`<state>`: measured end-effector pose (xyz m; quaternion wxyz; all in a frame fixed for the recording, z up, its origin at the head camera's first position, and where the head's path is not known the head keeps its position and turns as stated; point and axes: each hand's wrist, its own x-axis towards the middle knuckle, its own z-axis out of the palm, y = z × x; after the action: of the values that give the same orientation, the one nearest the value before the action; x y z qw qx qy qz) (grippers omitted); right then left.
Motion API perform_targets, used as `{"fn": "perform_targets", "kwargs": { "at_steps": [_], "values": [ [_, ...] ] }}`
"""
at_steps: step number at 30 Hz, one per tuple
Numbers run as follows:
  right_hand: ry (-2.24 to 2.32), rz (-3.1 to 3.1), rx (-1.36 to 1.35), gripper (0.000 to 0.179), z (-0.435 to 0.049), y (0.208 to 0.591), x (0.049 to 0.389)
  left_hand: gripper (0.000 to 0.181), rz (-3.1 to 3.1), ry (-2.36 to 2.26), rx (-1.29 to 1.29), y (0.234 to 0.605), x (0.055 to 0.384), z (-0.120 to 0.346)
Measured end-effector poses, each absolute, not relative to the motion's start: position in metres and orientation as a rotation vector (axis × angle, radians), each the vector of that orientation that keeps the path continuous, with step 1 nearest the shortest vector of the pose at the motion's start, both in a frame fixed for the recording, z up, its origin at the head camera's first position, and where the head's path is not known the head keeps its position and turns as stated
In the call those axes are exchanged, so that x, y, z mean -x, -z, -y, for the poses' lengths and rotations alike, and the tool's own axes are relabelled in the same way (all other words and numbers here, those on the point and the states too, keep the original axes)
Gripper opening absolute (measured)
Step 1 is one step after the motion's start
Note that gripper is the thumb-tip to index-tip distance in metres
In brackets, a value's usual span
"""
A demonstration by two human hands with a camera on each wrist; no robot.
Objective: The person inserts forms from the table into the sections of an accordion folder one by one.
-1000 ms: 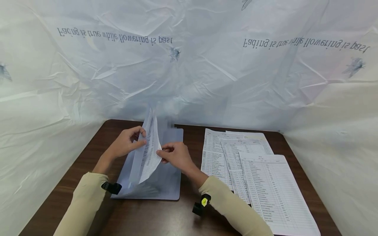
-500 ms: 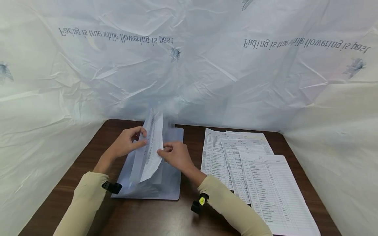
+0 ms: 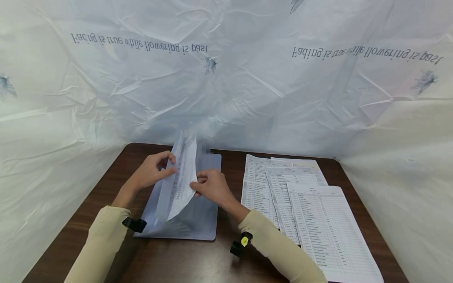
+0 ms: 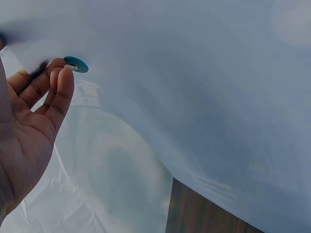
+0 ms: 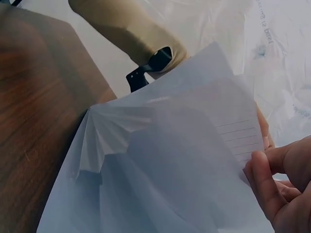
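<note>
A translucent bluish document folder (image 3: 206, 218) with a pleated side (image 5: 109, 128) lies on the table, its upper cover (image 4: 204, 97) raised. The left hand (image 3: 152, 169) holds the raised cover with bent fingers; in the left wrist view, the hand (image 4: 34, 121) has fingertips beside a teal round fastener (image 4: 77, 64). Between thumb and fingers, the right hand (image 3: 212, 186) pinches the right edge of a printed paper sheet (image 3: 185, 181). This sheet stands tilted and bowed inside the open folder. In the right wrist view, the right hand (image 5: 286, 179) grips the edge, and lined print (image 5: 240, 138) shows.
Several printed list sheets (image 3: 325, 228) overlap on the right side of the dark wooden table (image 3: 184, 259). White printed sheeting (image 3: 247, 102) hangs behind and along both sides. Dark wrist devices (image 3: 134, 225) sit on both sleeves.
The sheet's right edge has swung slightly to the right with the right hand, opening a wider gap from the raised cover. The left hand stays nearly still.
</note>
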<state>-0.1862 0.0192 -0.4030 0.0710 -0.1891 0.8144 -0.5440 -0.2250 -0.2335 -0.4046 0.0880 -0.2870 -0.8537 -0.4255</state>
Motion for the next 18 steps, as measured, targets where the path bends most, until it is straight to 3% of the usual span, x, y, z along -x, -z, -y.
{"fn": "perform_targets", "kwargs": {
  "at_steps": [18],
  "values": [
    [1.524,-2.567,0.564,0.035,-0.017,0.407,0.196,0.020,2.537,1.308,0.866,0.408,0.225,0.235]
  ]
}}
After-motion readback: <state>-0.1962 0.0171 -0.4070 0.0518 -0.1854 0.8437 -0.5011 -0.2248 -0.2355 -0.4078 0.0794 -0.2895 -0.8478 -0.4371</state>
